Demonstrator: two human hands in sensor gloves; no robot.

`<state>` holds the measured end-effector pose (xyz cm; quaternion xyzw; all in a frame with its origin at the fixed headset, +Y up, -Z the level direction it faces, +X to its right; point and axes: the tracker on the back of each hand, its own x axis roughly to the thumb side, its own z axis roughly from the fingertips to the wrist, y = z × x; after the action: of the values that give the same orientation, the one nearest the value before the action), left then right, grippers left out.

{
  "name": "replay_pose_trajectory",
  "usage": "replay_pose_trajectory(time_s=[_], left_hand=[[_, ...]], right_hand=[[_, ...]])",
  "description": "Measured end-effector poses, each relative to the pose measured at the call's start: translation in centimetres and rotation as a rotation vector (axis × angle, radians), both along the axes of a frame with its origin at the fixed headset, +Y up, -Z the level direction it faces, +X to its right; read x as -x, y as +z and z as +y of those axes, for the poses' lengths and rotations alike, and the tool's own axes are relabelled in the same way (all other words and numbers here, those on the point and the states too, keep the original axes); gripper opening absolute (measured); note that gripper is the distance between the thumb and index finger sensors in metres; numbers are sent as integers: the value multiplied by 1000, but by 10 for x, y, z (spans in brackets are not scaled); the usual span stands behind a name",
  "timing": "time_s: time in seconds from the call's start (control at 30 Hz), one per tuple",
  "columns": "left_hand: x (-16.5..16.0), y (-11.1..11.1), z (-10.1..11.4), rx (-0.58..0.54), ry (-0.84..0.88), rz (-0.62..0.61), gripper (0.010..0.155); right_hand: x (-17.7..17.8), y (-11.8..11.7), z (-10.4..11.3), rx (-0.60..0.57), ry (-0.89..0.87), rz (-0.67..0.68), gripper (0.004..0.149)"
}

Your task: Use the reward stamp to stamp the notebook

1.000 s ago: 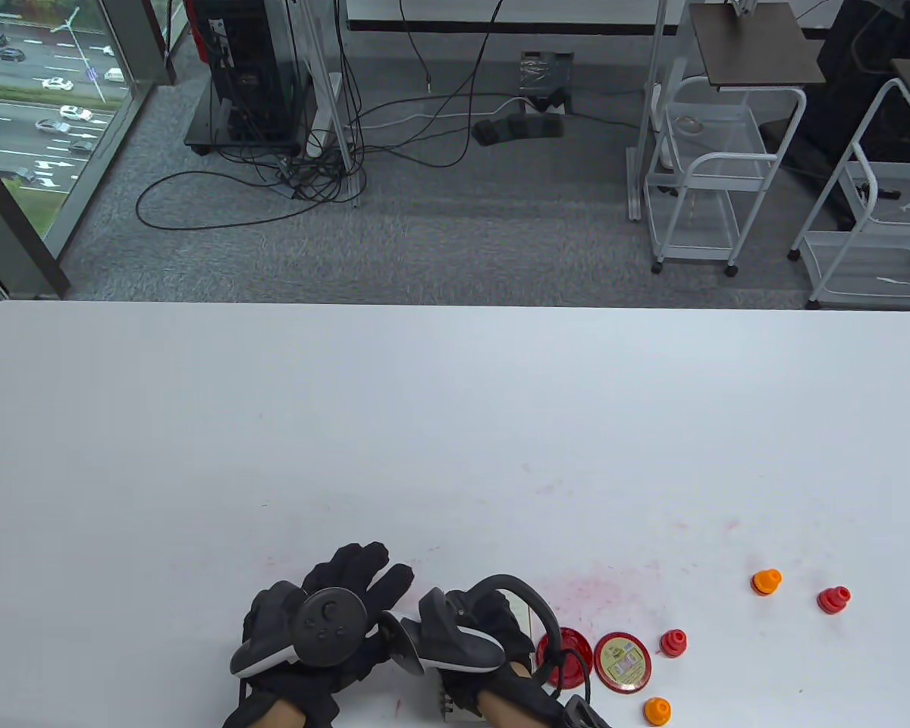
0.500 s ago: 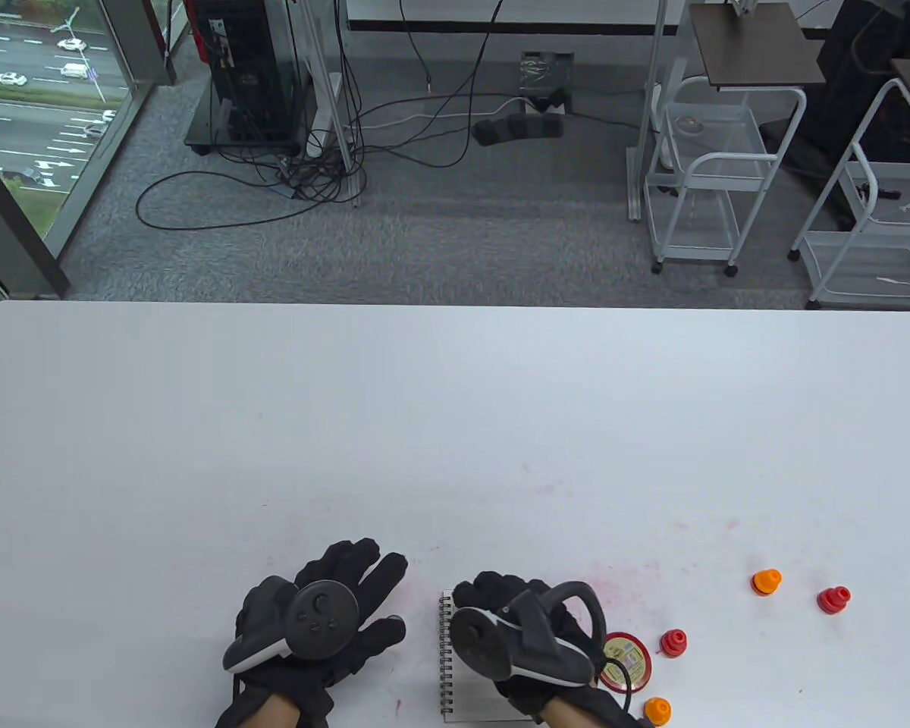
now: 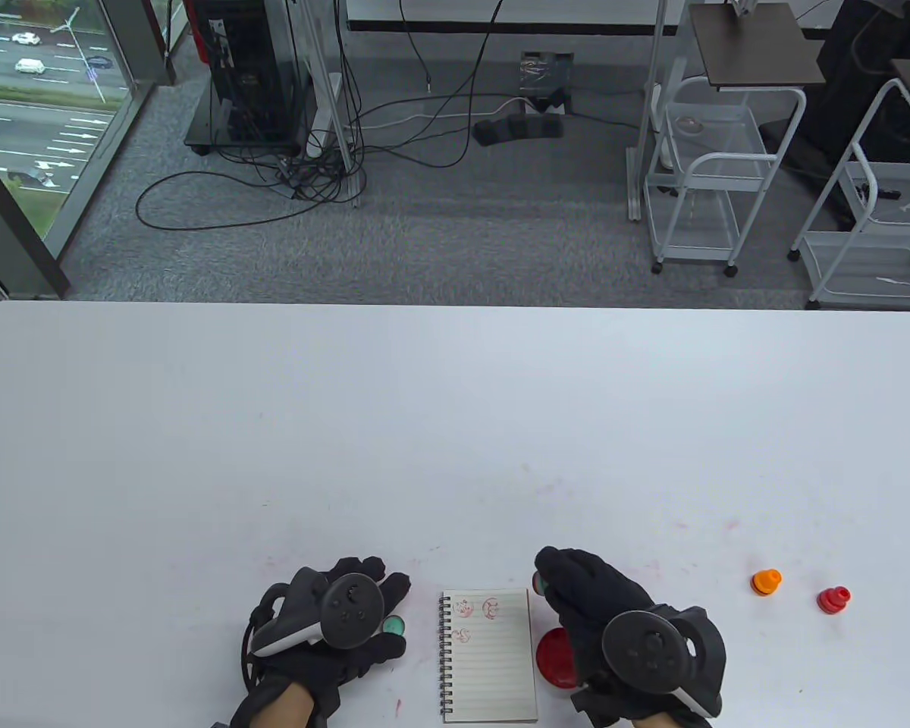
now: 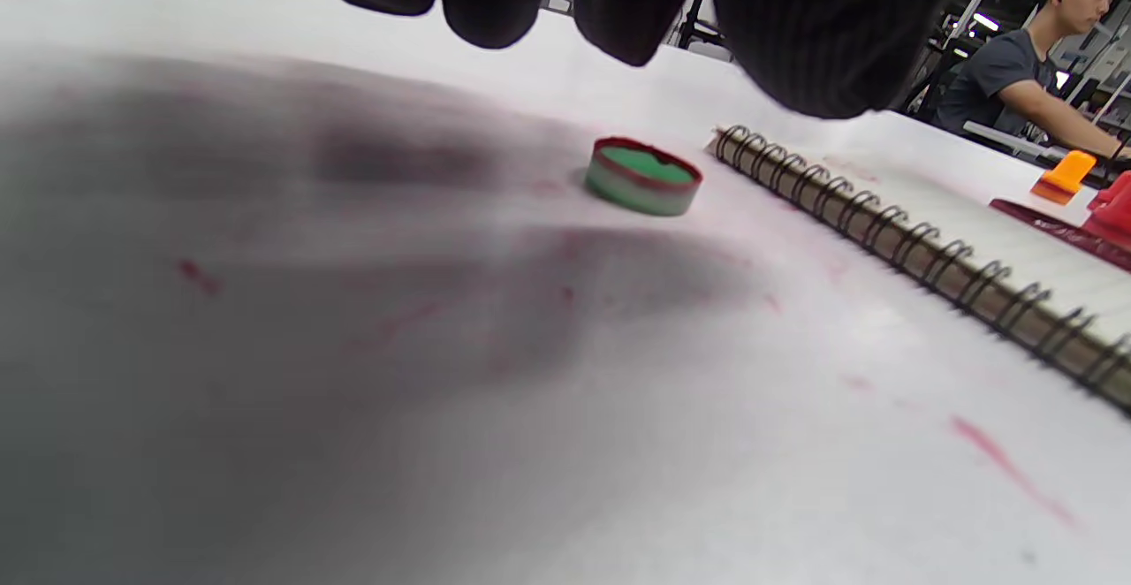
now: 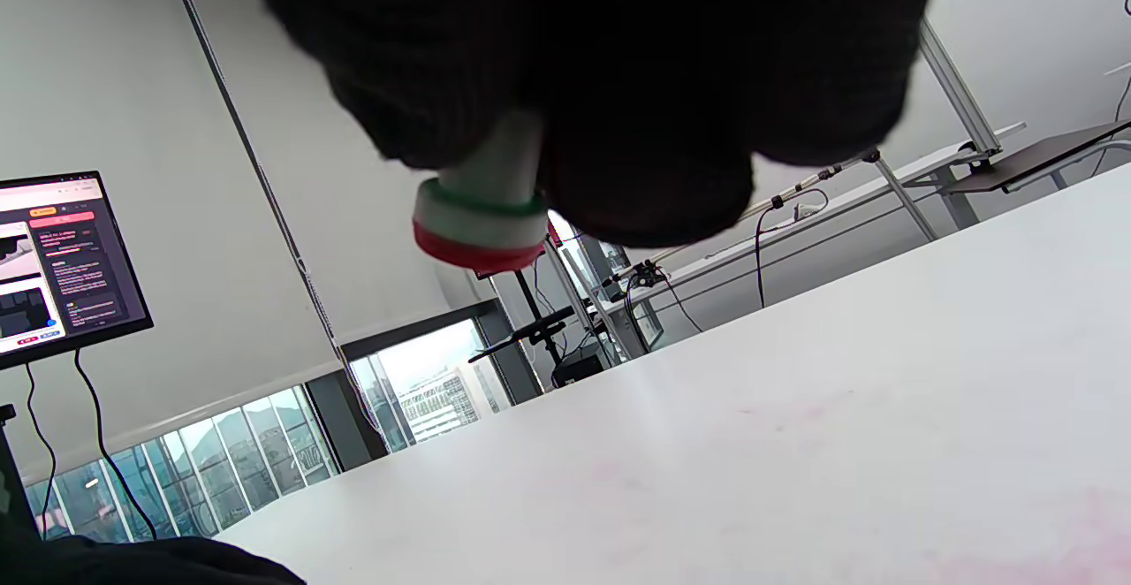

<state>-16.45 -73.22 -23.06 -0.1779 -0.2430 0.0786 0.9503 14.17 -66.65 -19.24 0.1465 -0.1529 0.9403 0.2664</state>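
Right hand (image 3: 599, 607) clamped on the stamp (image 5: 482, 231), lifted just right of the notebook (image 3: 493, 667), above the ink pad (image 3: 555, 658). Left hand (image 3: 334, 629) relaxed, flat on the table, holding nothing; cap (image 4: 643, 177) lies beside it. Three prints on the page, probably. Next press: come down square on a bare line, no rocking.

Your right hand (image 3: 607, 607) hides most of the stamp (image 5: 482, 227) and part of the red ink pad (image 3: 555, 658); the notebook's (image 3: 493, 660) stamped marks are too small to read.
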Motion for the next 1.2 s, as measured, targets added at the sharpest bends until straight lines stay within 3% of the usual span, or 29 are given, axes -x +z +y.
replay_pose_trajectory(time_s=[0.27, 0.57, 0.73, 0.83, 1.0, 1.2], left_hand=[[-9, -1, -15, -4, -119, -12, 79], [-16, 1, -15, -74, -88, 69, 68], [-15, 4, -14, -111, -62, 14, 64], [-11, 4, -5, -121, 20, 31, 65], [-3, 7, 18, -121, 298, 79, 64], [-6, 19, 37, -283, 556, 28, 64]], right_hand=[[4, 0, -4, 12, 28, 25, 43], [8, 1, -5, 13, 37, 54, 42], [10, 2, -4, 5, 44, 62, 43], [11, 3, -2, -1, 20, 69, 42], [14, 5, 0, 22, -90, 116, 43], [23, 9, 2, 13, -143, 178, 46]])
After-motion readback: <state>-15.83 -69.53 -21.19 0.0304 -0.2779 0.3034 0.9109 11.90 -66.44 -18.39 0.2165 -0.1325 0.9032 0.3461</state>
